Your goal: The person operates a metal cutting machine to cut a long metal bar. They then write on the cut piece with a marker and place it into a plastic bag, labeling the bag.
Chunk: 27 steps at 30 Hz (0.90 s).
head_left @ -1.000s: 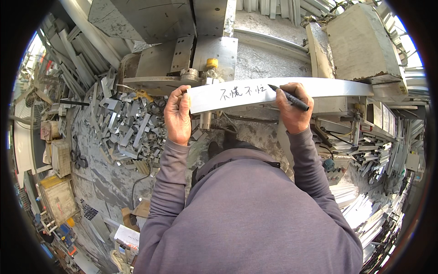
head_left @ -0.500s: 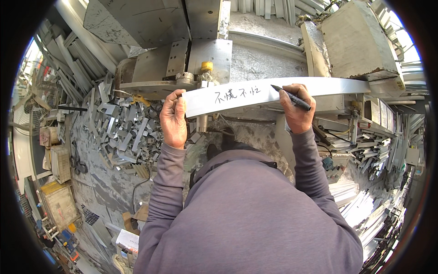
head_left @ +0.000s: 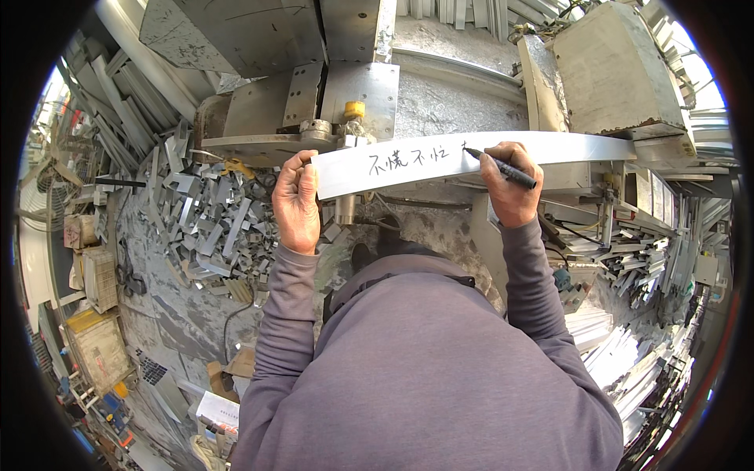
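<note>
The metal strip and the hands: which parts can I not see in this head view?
- Left hand: fingertips curl behind the strip.
- Right hand: palm hidden; only its back shows, holding the marker.
- Strip's right end: lost behind the concrete block.
- Floor below: blocked by the person's own body.

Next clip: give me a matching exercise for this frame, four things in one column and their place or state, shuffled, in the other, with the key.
Things:
1. left hand
2. right hand
3. metal strip
4. metal offcuts

Places or states:
A. heaped on the floor to the person's left
B. holds a black marker, tip on the strip
C. long and pale, held across the front of the machine, with handwriting on it
D. grips the strip's left end

Pairs: 1-D, 2-B, 3-C, 4-A
</note>
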Motion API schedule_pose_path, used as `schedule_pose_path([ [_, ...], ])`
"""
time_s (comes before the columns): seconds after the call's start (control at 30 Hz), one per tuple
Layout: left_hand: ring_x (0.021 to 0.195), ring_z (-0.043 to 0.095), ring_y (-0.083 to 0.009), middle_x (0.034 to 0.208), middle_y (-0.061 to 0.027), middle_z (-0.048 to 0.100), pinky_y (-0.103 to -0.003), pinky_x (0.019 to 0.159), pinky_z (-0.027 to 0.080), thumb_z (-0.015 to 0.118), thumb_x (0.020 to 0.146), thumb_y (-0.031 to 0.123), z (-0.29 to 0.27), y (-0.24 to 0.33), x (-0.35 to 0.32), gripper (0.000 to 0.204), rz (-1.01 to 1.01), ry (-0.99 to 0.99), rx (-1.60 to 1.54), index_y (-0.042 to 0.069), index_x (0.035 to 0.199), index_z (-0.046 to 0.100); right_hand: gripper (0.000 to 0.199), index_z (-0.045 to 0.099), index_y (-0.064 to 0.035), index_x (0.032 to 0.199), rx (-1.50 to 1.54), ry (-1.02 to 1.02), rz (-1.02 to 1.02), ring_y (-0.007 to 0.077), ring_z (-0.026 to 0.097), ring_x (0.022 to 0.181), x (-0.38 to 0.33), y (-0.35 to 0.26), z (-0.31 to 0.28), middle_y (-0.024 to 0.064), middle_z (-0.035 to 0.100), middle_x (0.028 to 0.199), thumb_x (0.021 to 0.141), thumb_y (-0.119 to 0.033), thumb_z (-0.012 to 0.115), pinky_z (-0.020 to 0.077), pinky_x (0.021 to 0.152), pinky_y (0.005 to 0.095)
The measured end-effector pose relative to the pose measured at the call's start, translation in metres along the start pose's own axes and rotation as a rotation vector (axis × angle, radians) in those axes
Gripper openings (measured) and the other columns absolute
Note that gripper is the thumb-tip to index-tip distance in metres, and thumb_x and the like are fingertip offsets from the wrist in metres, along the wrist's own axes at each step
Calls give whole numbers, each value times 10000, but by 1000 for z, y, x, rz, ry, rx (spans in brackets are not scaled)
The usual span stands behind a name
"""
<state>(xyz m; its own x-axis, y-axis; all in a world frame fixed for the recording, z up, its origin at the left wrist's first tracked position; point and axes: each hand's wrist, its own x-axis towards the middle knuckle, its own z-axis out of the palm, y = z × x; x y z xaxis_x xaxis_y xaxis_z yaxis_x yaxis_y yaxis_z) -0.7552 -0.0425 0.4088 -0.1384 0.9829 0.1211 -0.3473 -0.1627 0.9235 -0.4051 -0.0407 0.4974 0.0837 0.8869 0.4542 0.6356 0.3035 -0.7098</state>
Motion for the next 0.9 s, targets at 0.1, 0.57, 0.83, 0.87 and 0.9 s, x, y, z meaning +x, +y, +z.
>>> schedule_pose_path([
  [0.1,1033,596,-41,1166,36,699,-221,956,499,677,1156,205,-2,-2,0,294,-11,7,-14,20,1383,706,114,777,-1,958,9,18,26,209,702,860,-1,1,1,101,737,932,878,-61,832,574,804,349],
  [0.57,1095,639,-70,1227,24,721,-257,1008,523,636,1177,270,-2,-4,-1,308,5,1,45,57,1386,712,79,749,-17,905,22,30,84,188,686,792,-3,4,0,85,736,892,879,-56,813,570,759,339],
  [0.83,1084,606,-45,1218,29,705,-218,992,499,675,1157,202,0,-2,-2,289,-34,34,0,14,1374,706,89,741,-29,910,28,-37,22,186,698,771,-1,6,-1,80,729,879,877,-70,812,573,733,338],
  [0.87,1083,605,-44,1217,29,704,-218,991,499,673,1158,201,0,-2,-2,288,-36,37,2,14,1374,705,89,742,-31,914,8,-38,8,187,698,765,-1,6,-2,79,729,878,876,-71,812,574,729,338],
  [0.9,1078,605,-42,1210,30,704,-216,988,499,670,1159,200,0,-2,-2,288,-38,36,-1,14,1376,704,87,742,-30,915,23,-28,25,178,693,762,-2,7,-3,74,727,874,879,-71,810,572,729,334],
])
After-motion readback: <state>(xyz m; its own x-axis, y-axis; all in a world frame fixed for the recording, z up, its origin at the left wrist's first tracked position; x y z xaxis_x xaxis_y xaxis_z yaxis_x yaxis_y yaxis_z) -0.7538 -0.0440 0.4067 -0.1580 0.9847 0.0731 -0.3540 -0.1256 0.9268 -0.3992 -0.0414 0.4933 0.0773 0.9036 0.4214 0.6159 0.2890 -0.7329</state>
